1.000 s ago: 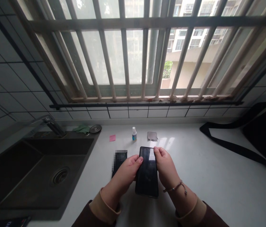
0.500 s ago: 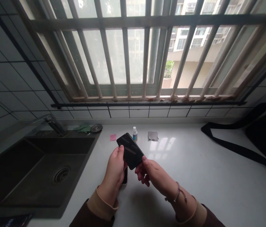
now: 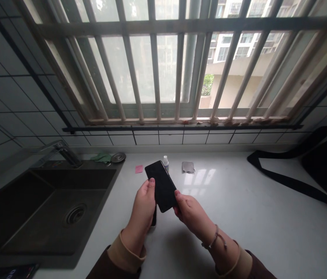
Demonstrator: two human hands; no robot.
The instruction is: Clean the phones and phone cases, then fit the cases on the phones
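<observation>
Both hands lift the flat black glossy smartphone off the white desk, right of the dark sink, left hand and right hand clamped on opposite edges, tilting its screen clear for viewing.

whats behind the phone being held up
Behind the phone, held in the left hand and right hand, a small bottle shows only its white cap; its body is covered. A dark flat thing below is mostly hidden.

Head camera looks forward and down, seemingly close above the counter.
</observation>
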